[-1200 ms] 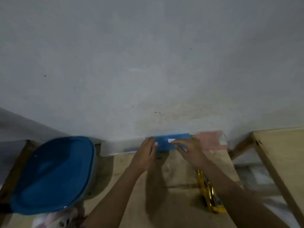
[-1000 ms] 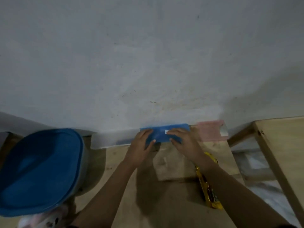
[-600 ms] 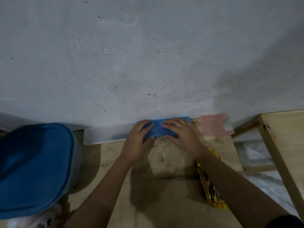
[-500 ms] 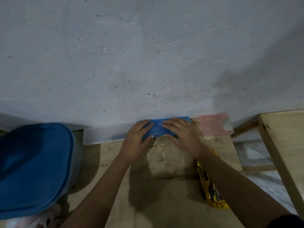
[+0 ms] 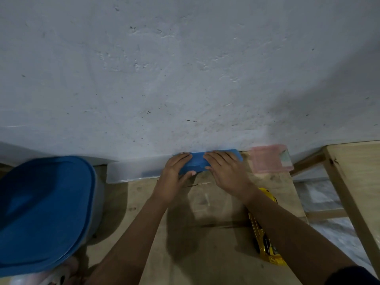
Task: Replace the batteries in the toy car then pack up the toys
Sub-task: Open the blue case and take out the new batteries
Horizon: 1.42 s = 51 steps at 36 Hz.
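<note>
A flat blue box point(image 5: 197, 162) lies at the back of the wooden table point(image 5: 205, 254), against the wall. My left hand point(image 5: 174, 177) grips its left end, thumb on the front edge. My right hand point(image 5: 226, 171) presses flat on its right half, fingers spread. A yellow toy car point(image 5: 265, 243) lies on the table under my right forearm, partly hidden by it. A large container with a blue lid point(image 5: 43, 212) stands at the left.
A clear plastic tray point(image 5: 131, 171) lies along the wall left of the blue box. A pink translucent case point(image 5: 269, 161) sits to its right. A pink and white toy point(image 5: 51, 276) peeks out below the container. A second wooden table point(image 5: 357, 182) stands at the right, with floor between.
The view has tilted down and drawn closer. Both hands stayed on the blue box; my right hand has flattened onto it and my left hand has closed over its left end.
</note>
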{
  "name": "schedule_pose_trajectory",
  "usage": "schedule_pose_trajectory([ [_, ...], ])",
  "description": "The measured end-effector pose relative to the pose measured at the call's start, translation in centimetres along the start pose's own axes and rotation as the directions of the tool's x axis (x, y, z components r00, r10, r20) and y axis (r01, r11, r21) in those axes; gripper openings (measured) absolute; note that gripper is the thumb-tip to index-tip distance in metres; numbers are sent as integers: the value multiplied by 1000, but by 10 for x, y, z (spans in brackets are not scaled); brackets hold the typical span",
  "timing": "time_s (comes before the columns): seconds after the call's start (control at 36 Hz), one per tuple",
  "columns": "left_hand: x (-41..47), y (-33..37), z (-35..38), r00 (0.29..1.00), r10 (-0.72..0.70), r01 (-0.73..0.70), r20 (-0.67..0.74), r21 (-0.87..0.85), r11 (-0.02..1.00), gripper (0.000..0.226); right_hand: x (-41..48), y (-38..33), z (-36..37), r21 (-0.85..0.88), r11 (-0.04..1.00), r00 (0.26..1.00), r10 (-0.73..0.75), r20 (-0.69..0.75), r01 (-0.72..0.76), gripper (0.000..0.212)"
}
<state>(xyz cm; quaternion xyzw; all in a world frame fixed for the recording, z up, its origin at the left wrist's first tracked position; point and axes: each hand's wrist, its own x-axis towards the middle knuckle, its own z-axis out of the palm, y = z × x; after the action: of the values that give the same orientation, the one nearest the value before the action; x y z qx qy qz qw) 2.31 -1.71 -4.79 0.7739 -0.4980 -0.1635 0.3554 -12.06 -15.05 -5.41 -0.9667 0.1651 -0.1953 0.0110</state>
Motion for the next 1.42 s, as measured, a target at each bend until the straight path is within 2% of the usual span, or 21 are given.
schedule_pose_trajectory([
  [0.33,3,0,-2,1000,-24,24,6,-35,999,50,2,0,3,1,999,999,33,11,-34,34],
  [0.5,7,-1,-6,999,-35,37,27,-96,995,50,3,1,-4,118,990,997,76,20,-78,37],
  [0.61,10,0,-9,998,-51,55,33,-111,992,49,4,2,-3,135,982,990,121,67,-130,46],
  [0.69,9,0,-8,998,-49,52,30,-109,993,49,6,2,-3,179,972,988,150,39,-155,44],
  [1.14,9,0,-7,1000,-16,18,16,-83,996,51,10,2,5,93,995,994,38,-102,-29,37],
  [1.31,9,0,-7,999,-27,30,35,-88,996,54,9,1,-1,180,980,994,100,-41,-91,51],
  [1.42,8,-1,-7,999,-17,20,33,-97,995,55,10,0,-9,242,962,991,132,1,-129,43],
])
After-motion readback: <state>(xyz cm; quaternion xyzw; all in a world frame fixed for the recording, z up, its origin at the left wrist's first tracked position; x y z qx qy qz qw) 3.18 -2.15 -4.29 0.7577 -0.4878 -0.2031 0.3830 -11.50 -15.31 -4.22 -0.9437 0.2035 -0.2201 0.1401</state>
